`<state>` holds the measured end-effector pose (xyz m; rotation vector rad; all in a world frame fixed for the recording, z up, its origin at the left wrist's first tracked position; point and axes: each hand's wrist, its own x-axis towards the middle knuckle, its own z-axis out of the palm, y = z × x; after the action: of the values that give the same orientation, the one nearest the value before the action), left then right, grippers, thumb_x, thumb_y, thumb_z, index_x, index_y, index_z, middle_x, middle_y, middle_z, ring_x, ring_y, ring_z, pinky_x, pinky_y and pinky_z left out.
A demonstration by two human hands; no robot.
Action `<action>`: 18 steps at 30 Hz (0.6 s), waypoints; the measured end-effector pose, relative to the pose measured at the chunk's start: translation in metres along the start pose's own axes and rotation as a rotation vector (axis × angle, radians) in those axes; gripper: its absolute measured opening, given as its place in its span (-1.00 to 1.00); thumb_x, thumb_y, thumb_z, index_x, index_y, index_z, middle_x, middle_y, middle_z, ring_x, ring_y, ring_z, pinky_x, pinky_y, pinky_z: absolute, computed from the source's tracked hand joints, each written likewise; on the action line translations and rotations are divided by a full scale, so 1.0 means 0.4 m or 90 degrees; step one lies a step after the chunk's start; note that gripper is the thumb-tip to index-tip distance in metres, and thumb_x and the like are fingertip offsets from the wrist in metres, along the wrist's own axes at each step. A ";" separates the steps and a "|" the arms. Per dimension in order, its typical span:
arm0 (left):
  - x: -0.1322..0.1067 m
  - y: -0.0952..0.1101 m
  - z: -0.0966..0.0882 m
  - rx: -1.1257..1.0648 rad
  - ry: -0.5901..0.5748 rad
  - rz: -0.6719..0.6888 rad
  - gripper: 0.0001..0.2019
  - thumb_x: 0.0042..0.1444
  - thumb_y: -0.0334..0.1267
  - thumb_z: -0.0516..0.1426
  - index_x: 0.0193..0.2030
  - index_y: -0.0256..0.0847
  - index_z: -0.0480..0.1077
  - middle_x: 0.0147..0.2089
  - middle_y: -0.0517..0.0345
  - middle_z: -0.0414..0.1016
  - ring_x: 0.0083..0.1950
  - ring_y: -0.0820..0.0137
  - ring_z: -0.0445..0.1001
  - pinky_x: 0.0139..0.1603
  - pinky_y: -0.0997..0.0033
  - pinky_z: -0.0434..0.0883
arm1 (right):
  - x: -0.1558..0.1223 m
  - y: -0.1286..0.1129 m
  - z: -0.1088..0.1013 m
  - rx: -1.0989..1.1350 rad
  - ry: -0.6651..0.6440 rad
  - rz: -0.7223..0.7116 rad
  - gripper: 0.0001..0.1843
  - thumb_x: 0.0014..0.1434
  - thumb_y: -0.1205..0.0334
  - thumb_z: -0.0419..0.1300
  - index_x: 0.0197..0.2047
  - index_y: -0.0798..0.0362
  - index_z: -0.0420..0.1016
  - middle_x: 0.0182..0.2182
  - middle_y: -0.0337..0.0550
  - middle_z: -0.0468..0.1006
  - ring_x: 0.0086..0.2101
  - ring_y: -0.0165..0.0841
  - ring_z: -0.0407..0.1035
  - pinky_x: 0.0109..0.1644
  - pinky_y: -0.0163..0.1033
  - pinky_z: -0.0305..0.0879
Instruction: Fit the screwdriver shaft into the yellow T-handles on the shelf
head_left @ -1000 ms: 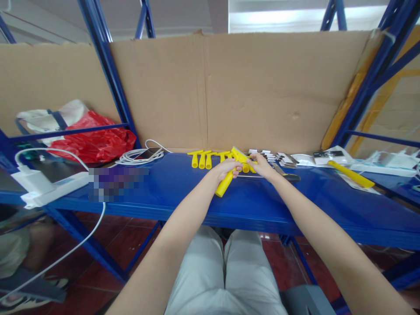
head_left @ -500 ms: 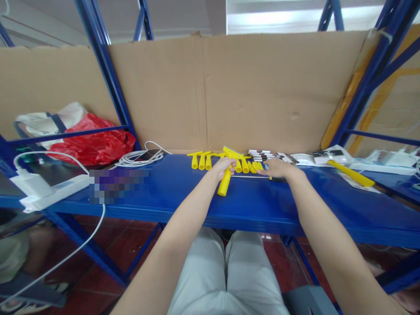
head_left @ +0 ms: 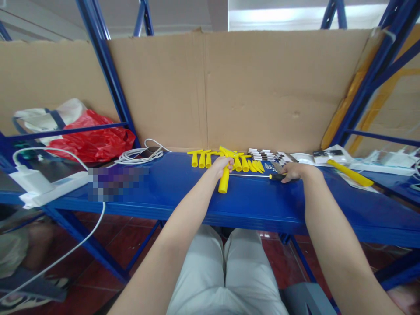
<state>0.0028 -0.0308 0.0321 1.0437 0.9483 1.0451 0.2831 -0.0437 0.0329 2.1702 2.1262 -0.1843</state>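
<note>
My left hand (head_left: 224,167) is wrapped round a yellow T-shaped scraper handle (head_left: 223,183), its round grip pointing toward me and its wide head to the back. At the right, my right hand (head_left: 292,171) has its fingers closed on the black handle of a screwdriver (head_left: 276,176), which lies on the blue shelf with its thin shaft pointing left. Small screws (head_left: 269,167) lie just left of that hand. Several more yellow scraper handles (head_left: 201,159) stand in a row behind my left hand, with small yellow blade-shaped pieces (head_left: 255,166) beside them.
Small black-and-white packs (head_left: 262,155) lie along the cardboard wall (head_left: 262,87). A long yellow handle (head_left: 351,173) rests at the right near a white power strip (head_left: 383,166). Coiled white cable (head_left: 138,157), a red bag (head_left: 95,138) and another power strip (head_left: 59,188) are at the left.
My right hand has moved right, from over the small screws to the screwdriver's handle, uncovering the screws and yellow pieces. My left hand keeps the scraper handle, now turned slightly more upright.
</note>
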 end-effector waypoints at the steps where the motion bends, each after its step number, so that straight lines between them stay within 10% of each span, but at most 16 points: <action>1: 0.000 0.000 0.000 -0.002 0.002 0.001 -0.71 0.14 -0.65 -0.02 -0.50 -0.21 0.16 -0.67 0.39 0.13 -0.74 0.65 0.03 -0.67 0.62 0.04 | -0.001 0.003 -0.001 0.012 0.006 -0.002 -0.75 -0.17 0.12 0.40 -0.38 0.03 0.60 -0.27 -0.06 0.61 -0.24 -0.13 0.50 -0.19 -0.14 0.37; 6: 0.002 0.001 0.000 -0.002 0.022 0.006 -0.71 0.14 -0.64 -0.01 -0.49 -0.21 0.16 -0.69 0.40 0.13 -0.75 0.65 0.04 -0.68 0.63 0.04 | -0.021 -0.006 -0.015 0.114 0.076 -0.066 -0.67 -0.24 -0.04 0.40 -0.57 0.03 0.47 -0.54 -0.22 0.47 -0.39 -0.24 0.41 -0.32 -0.22 0.27; 18: 0.008 -0.002 -0.001 -0.005 0.036 0.024 -0.71 0.10 -0.64 0.01 -0.51 -0.20 0.15 -0.70 0.40 0.14 -0.76 0.64 0.03 -0.69 0.61 0.05 | -0.063 -0.062 -0.032 0.659 0.305 -0.119 -0.34 -0.34 -0.18 0.49 -0.24 0.08 0.53 -0.67 -0.31 0.35 -0.65 -0.49 0.17 -0.60 -0.34 0.11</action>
<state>0.0034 -0.0277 0.0309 1.0342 0.9727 1.1142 0.2581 -0.0661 0.0497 2.6762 2.9371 -1.0987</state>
